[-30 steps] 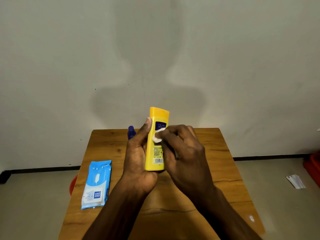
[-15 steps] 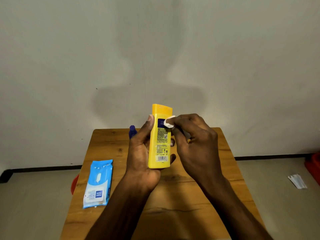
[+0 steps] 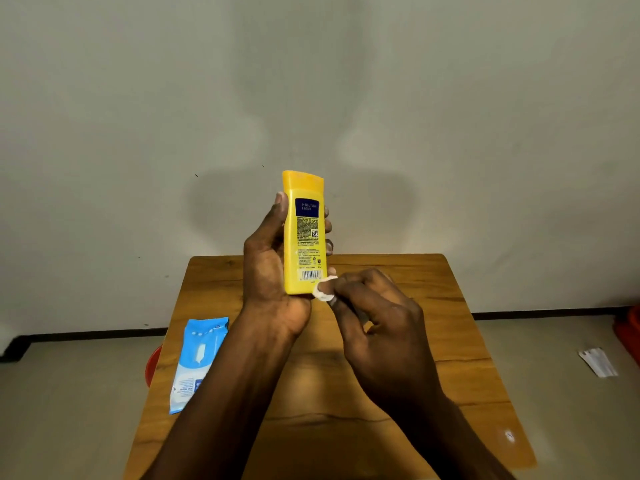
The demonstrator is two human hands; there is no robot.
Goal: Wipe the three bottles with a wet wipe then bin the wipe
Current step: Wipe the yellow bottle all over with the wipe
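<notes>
The yellow bottle (image 3: pixel 304 237) is held upright by the left hand (image 3: pixel 273 268), fingers curled round it; a white wipe (image 3: pixel 325 289) is pinched by the right hand (image 3: pixel 377 327) against its bottom corner, above the table (image 3: pixel 450 306).

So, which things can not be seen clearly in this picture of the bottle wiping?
- Other two bottles: not visible in the head view; possibly behind the left hand and yellow bottle.
- Wet wipe: mostly hidden inside the right hand.
- Label text on the bottle: too small to read.
- Red object left of the table: mostly hidden by the table edge.
- Red item: cut off by the right edge.
</notes>
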